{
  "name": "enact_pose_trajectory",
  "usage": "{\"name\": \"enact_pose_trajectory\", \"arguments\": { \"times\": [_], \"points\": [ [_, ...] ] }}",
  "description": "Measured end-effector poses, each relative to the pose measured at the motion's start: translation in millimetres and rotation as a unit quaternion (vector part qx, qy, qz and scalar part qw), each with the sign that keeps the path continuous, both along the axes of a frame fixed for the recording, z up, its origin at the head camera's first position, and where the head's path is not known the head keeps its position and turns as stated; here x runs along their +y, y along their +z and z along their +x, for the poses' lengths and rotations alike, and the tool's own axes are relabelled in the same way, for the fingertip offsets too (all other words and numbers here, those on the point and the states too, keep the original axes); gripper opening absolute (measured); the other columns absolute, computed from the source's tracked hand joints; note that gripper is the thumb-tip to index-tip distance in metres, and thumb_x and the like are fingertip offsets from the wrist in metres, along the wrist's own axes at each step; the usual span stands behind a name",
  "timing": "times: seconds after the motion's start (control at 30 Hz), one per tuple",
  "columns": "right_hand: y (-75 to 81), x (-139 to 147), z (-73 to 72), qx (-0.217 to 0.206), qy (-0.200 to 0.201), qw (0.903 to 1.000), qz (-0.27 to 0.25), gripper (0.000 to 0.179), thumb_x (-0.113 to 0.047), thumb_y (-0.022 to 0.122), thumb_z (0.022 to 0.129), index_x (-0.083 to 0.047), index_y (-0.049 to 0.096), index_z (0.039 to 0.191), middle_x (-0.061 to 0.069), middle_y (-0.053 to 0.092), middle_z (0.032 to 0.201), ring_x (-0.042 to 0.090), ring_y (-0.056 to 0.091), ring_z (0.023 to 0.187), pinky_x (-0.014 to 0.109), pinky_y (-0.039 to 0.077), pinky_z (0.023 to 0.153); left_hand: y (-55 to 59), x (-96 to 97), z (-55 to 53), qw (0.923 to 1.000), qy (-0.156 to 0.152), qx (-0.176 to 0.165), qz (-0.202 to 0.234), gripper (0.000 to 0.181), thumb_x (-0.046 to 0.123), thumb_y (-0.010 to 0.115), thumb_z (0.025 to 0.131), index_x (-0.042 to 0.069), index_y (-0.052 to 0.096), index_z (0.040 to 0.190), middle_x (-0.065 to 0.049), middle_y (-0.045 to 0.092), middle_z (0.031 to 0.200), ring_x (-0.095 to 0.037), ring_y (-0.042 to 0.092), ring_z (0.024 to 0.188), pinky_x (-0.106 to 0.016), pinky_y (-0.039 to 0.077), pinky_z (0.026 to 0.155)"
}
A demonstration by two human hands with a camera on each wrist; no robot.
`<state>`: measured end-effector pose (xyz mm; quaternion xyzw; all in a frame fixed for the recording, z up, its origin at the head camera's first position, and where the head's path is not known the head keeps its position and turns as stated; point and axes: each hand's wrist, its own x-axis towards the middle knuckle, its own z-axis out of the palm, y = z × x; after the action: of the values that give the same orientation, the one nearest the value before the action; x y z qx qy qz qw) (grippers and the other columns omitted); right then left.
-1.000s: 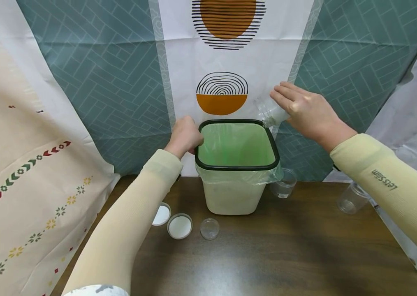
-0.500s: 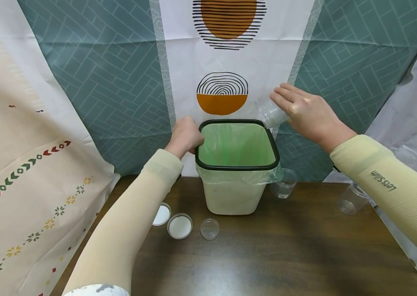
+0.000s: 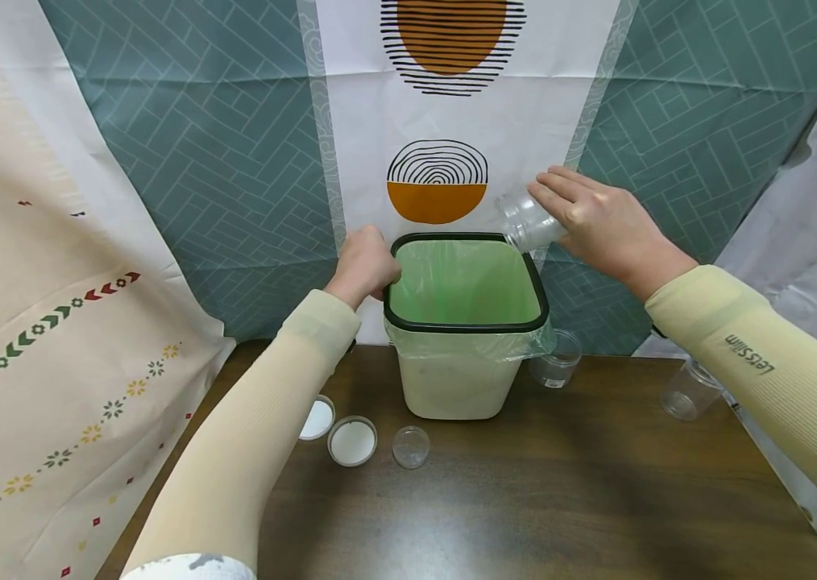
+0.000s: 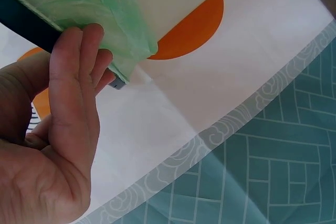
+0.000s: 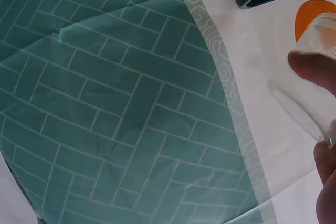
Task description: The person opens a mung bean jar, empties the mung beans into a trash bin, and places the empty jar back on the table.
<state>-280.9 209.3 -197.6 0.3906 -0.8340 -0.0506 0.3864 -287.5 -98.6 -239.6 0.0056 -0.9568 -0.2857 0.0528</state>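
Note:
A cream bin point(image 3: 458, 383) with a black rim point(image 3: 466, 329) stands on the table, lined with a pale green plastic bag point(image 3: 466, 282). My left hand point(image 3: 365, 264) grips the rim at its left side; in the left wrist view the fingers point(image 4: 73, 77) curl over the rim and the bag. At the bin's far right corner, my right hand point(image 3: 607, 225) holds a clear plastic jar point(image 3: 528, 221), tilted with its mouth toward the left, overlapping the rim in the head view. The right wrist view catches only part of the jar point(image 5: 321, 35) and the thumb.
Two clear jars rest on the table: one point(image 3: 557, 360) right behind the bin, another point(image 3: 690, 391) at the far right. In front of the bin lie two white-lined lids point(image 3: 352, 442) and a clear lid point(image 3: 411, 448). A patterned curtain point(image 3: 234, 161) hangs close behind.
My right hand has lowered very slightly, and the jar's angle has shifted a little; the jar now looks clearer. The left hand keeps its grip on the rim.

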Motion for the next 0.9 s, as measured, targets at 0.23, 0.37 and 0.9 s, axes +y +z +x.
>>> {"name": "enact_pose_trajectory", "arguments": {
  "times": [0.23,0.37,0.9],
  "points": [
    [-0.9,1.1,-0.2,-0.008,0.013,0.9998,-0.011,0.075,0.012,0.078,0.062,-0.004,0.053,0.131,0.017,0.055,0.132,0.032,0.049,0.125,0.048,0.051,0.089,0.3,0.6,-0.8,1.0,0.002,0.0,0.0,0.013,0.001,0.054,0.071,0.009,0.052,0.06,-0.01,0.061,0.053,-0.024,0.064,0.045,-0.029,0.05,0.039],
    [-3.4,-1.1,-0.1,0.02,0.037,0.9991,0.001,0.068,0.009,0.078,0.065,-0.002,0.055,0.128,0.018,0.057,0.129,0.034,0.053,0.121,0.048,0.053,0.083,0.5,0.5,-0.1,1.0,0.003,-0.003,0.003,0.013,0.001,0.054,0.071,0.009,0.051,0.061,-0.011,0.061,0.055,-0.024,0.063,0.044,-0.029,0.05,0.039],
    [-14.2,6.8,-0.1,-0.001,0.017,0.9998,-0.006,0.069,0.009,0.076,0.066,-0.002,0.053,0.13,0.019,0.055,0.131,0.034,0.051,0.123,0.048,0.052,0.085,-0.5,0.1,-0.9,0.9999,0.004,-0.007,0.008,0.01,0.002,0.055,0.071,0.007,0.054,0.062,-0.012,0.061,0.056,-0.024,0.064,0.045,-0.03,0.051,0.039]
  ]
}}
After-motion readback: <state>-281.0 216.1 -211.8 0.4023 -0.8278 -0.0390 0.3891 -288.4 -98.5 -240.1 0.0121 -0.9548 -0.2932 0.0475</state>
